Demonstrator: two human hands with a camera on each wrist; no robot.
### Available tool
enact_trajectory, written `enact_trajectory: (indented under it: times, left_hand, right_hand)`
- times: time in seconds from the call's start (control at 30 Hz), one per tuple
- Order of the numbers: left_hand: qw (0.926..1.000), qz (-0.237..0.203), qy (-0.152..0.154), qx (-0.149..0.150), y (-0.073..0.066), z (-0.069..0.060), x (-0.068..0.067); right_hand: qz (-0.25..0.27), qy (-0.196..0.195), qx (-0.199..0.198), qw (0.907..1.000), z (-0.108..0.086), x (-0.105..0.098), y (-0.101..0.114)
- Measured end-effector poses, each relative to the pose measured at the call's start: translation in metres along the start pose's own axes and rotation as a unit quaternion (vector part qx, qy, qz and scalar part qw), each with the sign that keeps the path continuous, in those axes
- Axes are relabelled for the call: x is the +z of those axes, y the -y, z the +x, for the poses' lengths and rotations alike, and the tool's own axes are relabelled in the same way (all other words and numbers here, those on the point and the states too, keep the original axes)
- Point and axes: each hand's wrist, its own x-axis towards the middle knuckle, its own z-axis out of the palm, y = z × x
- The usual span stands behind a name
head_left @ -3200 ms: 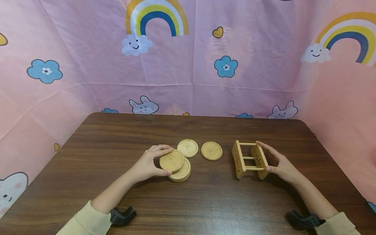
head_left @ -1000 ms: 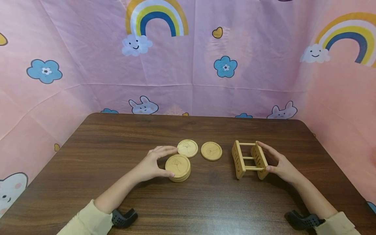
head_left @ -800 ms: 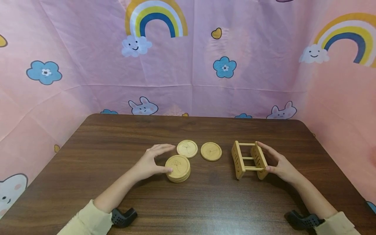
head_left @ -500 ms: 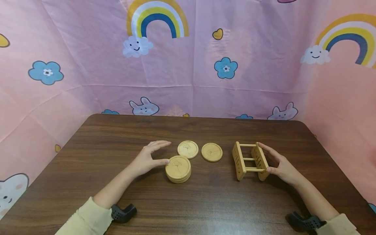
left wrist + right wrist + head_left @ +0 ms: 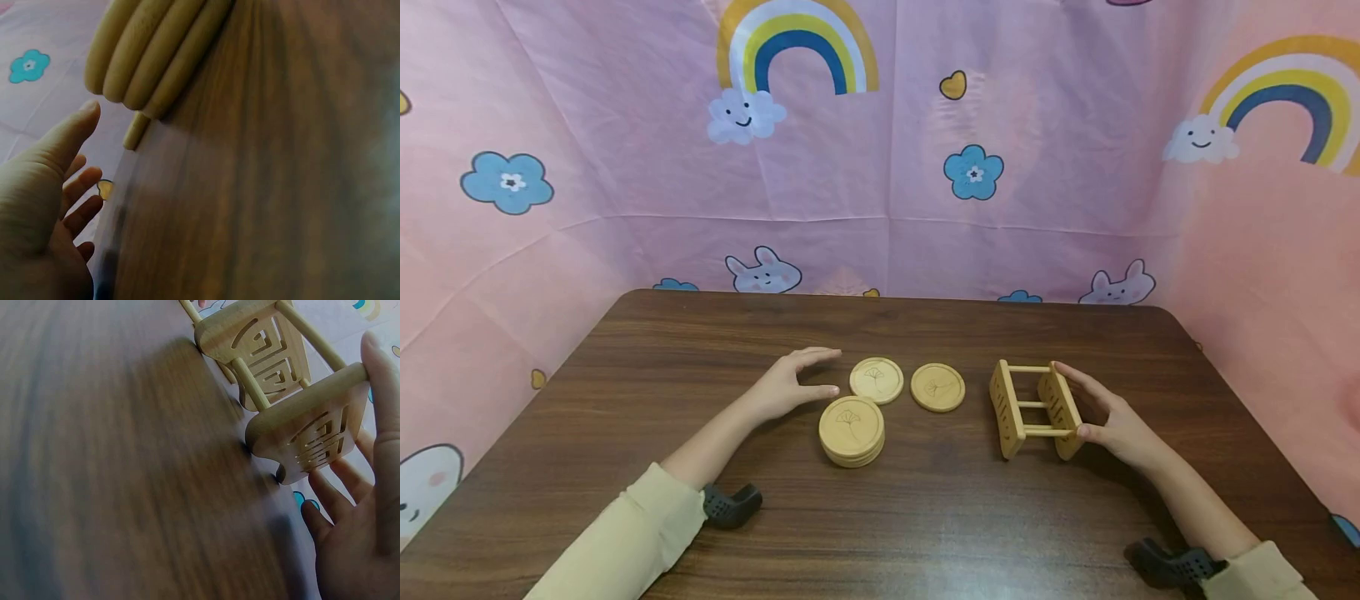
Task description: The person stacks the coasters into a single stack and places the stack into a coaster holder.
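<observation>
One disc (image 5: 876, 380) lies just beyond the stack (image 5: 852, 429); left of both, my left hand (image 5: 786, 386) is nearer — fingers parted, empty; my right hand (image 5: 1112, 429) grips the rack (image 5: 1060, 413).

In the head view, the sleeve (image 5: 1257, 572) at 4 o'clock is cut off; the top disc (image 5: 852, 425) mostly hides the lower discs (image 5: 856, 461). The right wrist view shows the counter (image 5: 125, 487) blurred.
</observation>
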Motion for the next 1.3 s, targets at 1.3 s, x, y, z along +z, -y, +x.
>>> enact_trajectory:
  times: [1.3]
  left_hand:
    - [0.9708,0.107,0.194,0.093,-0.015,0.057,0.004]
  right_hand:
    - [0.020,0.005,-0.019,0.9996,0.002,0.002,0.008]
